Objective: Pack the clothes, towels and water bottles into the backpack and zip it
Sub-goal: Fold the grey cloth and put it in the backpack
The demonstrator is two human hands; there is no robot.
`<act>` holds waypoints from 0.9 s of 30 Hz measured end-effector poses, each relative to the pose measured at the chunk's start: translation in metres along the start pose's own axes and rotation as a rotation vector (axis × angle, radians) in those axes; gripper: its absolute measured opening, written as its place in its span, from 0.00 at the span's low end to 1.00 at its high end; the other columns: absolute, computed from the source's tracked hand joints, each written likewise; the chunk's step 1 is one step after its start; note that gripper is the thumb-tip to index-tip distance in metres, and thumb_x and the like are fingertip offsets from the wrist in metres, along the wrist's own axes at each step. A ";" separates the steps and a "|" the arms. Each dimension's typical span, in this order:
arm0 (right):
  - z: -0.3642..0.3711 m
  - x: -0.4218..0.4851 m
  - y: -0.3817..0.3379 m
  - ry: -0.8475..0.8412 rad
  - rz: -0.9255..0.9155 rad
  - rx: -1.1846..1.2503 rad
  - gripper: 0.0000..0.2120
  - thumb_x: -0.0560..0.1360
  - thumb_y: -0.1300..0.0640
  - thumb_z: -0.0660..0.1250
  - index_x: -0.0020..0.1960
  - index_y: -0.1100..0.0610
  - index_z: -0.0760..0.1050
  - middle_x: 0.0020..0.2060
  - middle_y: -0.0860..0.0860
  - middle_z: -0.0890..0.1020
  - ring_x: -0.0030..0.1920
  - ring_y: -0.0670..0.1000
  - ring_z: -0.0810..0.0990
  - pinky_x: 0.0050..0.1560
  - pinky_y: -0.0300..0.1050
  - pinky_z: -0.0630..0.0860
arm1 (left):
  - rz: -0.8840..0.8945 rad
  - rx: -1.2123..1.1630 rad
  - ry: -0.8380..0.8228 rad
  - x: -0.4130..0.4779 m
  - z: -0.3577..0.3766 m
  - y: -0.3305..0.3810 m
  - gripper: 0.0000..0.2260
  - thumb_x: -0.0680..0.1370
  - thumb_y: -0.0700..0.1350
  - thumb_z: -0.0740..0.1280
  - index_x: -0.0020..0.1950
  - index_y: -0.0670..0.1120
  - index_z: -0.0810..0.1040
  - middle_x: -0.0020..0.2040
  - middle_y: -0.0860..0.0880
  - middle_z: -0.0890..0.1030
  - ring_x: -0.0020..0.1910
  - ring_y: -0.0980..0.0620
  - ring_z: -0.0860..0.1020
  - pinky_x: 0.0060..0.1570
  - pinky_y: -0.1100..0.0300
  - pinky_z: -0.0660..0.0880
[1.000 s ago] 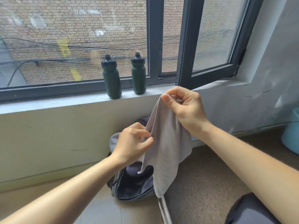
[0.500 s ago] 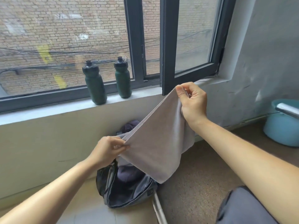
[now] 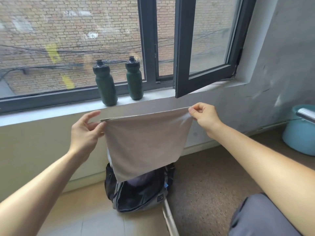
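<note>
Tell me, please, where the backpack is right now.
The backpack stands open on the floor, lower centre of the head view, by the wall under the sill, just below the hanging towel.

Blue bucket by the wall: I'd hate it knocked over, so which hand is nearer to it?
Right. The right hand pinches the towel at the corner toward the bucket; the left hand pinches the opposite corner, farther off.

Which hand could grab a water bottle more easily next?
Probably the left hand: it pinches the towel corner just below the nearer bottle, while the right hand holds its corner farther right.
</note>
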State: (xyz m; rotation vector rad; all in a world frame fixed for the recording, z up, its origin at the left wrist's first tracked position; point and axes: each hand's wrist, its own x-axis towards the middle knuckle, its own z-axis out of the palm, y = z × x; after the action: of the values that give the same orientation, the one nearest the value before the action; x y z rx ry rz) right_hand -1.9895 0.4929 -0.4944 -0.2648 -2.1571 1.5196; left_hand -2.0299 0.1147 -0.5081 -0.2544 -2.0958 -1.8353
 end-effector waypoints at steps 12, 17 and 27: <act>0.010 -0.007 -0.012 -0.121 0.122 -0.134 0.07 0.82 0.59 0.65 0.45 0.57 0.74 0.36 0.61 0.83 0.33 0.58 0.86 0.37 0.50 0.83 | 0.015 0.220 0.068 0.002 -0.007 0.005 0.10 0.80 0.40 0.72 0.44 0.55 0.83 0.41 0.50 0.85 0.40 0.50 0.83 0.44 0.57 0.84; 0.017 -0.005 -0.011 0.022 0.024 -0.190 0.10 0.80 0.55 0.69 0.40 0.52 0.76 0.37 0.52 0.81 0.40 0.52 0.80 0.42 0.43 0.73 | -0.047 0.189 0.095 0.005 -0.007 0.004 0.06 0.80 0.42 0.72 0.45 0.52 0.82 0.41 0.49 0.83 0.38 0.52 0.79 0.44 0.55 0.78; 0.028 -0.021 -0.035 0.040 0.045 -0.053 0.10 0.79 0.56 0.69 0.41 0.59 0.77 0.34 0.55 0.80 0.29 0.52 0.80 0.28 0.44 0.80 | -0.214 -0.056 0.135 -0.007 0.013 0.029 0.04 0.80 0.40 0.73 0.46 0.43 0.81 0.42 0.43 0.83 0.36 0.47 0.83 0.32 0.62 0.81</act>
State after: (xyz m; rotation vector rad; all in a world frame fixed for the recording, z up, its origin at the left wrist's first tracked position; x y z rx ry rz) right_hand -1.9812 0.4478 -0.4749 -0.3610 -2.1758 1.4705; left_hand -2.0154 0.1320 -0.4853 0.0818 -2.0481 -1.9723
